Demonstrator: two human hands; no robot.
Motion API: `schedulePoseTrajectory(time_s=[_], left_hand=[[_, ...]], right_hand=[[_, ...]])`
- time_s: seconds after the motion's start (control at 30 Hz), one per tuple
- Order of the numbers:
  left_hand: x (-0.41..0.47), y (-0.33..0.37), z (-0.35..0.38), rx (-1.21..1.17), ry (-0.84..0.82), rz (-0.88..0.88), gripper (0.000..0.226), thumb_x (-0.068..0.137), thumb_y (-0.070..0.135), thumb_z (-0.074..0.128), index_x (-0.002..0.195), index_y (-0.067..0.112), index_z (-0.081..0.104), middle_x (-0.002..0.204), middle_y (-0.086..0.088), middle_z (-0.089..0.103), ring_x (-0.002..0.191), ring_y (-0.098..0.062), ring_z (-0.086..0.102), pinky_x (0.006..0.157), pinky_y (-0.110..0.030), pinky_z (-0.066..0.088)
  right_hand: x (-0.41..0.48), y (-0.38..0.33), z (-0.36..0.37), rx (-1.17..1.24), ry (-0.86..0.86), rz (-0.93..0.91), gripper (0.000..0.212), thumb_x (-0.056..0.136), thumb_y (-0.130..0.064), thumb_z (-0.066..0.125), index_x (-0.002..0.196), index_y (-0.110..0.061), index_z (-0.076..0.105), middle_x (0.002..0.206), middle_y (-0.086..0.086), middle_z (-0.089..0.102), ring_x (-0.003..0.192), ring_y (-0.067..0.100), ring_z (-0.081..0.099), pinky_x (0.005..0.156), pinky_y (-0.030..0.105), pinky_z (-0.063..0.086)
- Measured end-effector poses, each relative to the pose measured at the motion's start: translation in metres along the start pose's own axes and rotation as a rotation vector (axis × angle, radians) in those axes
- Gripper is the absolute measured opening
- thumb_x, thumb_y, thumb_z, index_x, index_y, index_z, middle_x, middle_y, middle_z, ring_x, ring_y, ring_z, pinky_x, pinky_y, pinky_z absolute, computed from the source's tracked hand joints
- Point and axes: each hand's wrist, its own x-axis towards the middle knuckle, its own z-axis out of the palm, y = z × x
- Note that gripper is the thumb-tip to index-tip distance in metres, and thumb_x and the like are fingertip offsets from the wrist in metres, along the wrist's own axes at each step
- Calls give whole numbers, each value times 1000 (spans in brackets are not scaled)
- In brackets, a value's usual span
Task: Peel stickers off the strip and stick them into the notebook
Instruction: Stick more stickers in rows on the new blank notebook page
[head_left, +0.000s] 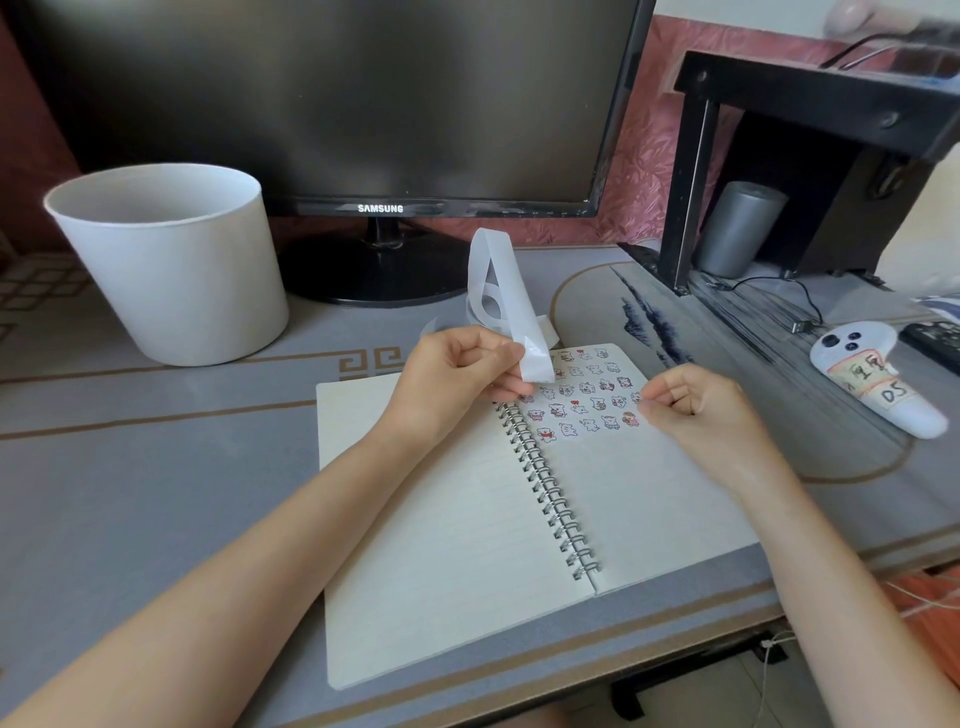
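Glossy white strip (506, 296) looped tall, pinched by left hand (457, 379); right hand (696, 405) curled at stickers (587, 400) in notebook (441, 519), hold unclear.

A grey worktop (156, 467) carries thin brown border lines and a brown square-spiral key motif. Its right part shows a dark ink-wash landscape inside a brown oval line. A cream, faintly lined spiral-bound notebook (447, 519) with silver wire rings bears rows of small cartoon stickers (582, 400): white animals outlined in black, with red and pink touches. The white paper sticker strip (498, 291) is plain. Behind stand a plain white round bucket (171, 260), a glossy black monitor (332, 104) with white lettering, and a pinkish-red leaf-textured wall (639, 156).
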Motion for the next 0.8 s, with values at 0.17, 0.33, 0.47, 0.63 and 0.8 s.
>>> schedulePoseTrajectory(time_s=[0.17, 0.33, 0.47, 0.63, 0.8], left_hand=[[0, 0, 0, 2, 1, -2, 14, 92, 9, 59, 81, 4, 64, 67, -7, 71, 67, -14, 71, 62, -18, 55], [0, -1, 0, -2, 5, -9, 13, 92, 8, 59, 83, 1, 64, 67, -9, 70, 66, -13, 70, 61, -18, 55], [1, -1, 0, -12, 4, -12, 12, 91, 8, 59, 82, 1, 63, 67, -10, 70, 65, -14, 70, 61, -18, 55], [0, -1, 0, -10, 4, -8, 12, 91, 8, 59, 82, 1, 63, 67, -9, 70, 66, -14, 70, 62, -19, 55], [0, -1, 0, -10, 2, -7, 13, 92, 8, 59, 82, 1, 63, 67, -10, 70, 65, -14, 70, 60, -18, 54]], right_hand=[[-1, -5, 5, 14, 20, 5, 16, 77, -22, 76, 78, -18, 61, 72, -3, 63, 56, 0, 52, 61, 21, 41], [-1, -5, 9, -71, 42, 14, 29, 67, -31, 83, 81, -17, 62, 72, -5, 59, 63, 7, 51, 65, 26, 42], [2, -2, 9, -76, 47, -1, 17, 76, -19, 78, 79, -16, 61, 69, -2, 64, 60, 8, 53, 62, 26, 41], [2, -2, 5, -58, 75, -3, 12, 81, -11, 72, 80, -16, 61, 71, -2, 60, 53, 3, 49, 51, 10, 38], [-4, -3, -1, 26, -10, 23, 22, 73, -14, 79, 86, -15, 61, 77, 0, 58, 61, 5, 51, 53, 4, 39]])
